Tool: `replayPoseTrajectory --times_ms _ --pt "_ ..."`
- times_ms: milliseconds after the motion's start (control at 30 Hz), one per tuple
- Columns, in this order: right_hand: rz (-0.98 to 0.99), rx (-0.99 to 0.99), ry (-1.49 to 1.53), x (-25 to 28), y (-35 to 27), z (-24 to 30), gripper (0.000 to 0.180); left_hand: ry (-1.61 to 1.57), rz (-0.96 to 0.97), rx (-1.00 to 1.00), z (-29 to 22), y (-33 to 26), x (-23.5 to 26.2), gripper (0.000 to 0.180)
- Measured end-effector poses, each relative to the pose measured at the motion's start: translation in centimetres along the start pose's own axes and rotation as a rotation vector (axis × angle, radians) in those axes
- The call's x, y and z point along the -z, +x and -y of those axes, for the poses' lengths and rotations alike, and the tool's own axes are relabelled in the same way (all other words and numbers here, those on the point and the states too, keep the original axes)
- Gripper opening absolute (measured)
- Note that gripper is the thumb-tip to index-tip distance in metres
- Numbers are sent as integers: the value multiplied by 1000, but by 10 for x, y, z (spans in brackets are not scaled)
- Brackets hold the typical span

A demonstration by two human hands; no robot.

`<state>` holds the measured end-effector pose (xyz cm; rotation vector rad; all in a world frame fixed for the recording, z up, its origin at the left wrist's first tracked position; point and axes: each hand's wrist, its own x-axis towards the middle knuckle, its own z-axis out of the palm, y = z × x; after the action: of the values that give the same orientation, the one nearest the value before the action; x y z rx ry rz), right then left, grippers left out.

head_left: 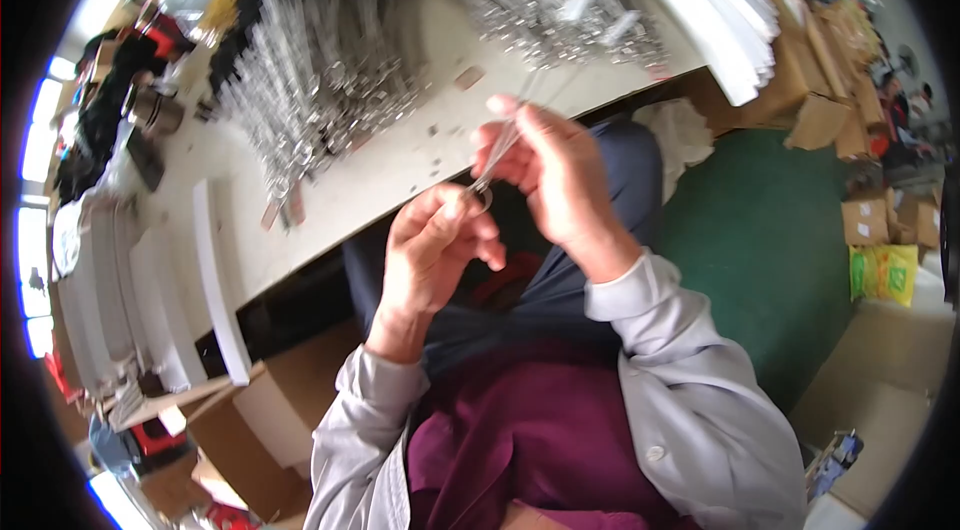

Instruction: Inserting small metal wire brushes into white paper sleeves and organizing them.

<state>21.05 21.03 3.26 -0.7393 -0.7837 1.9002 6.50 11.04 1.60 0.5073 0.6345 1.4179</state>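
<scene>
Left hand (432, 235) pinches the ringed end of thin wires (499, 146) by the table (365, 192) edge; right hand (562, 175), loosely curled, grips higher, apparently steadying them. Similar pile (335, 75) lies ring-ends nearest, presumably for reach.

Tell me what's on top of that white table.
On the white table lie a large pile of silvery strands, a smaller pile further right, a small brownish piece between them, and long white strips. The surface beneath both piles is covered.
</scene>
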Motion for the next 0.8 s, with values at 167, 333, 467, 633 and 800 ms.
replayPoseTrajectory --times_ms 167,333,467,633,800 --pt "-20 -6 -33 2 -1 3 36 1 25 -4 1 -1 8 18" --pt "-37 -56 -242 13 -3 3 38 98 -16 -7 -7 -4 14 21" --pt "-65 70 -527 14 -5 4 39 190 -72 1 -6 -6 19 23" --pt "-32 89 -440 17 -7 5 33 137 -66 -5 -6 -4 20 22" --pt "-12 175 -375 16 -10 0 28 125 -52 -24 -4 -4 21 21"
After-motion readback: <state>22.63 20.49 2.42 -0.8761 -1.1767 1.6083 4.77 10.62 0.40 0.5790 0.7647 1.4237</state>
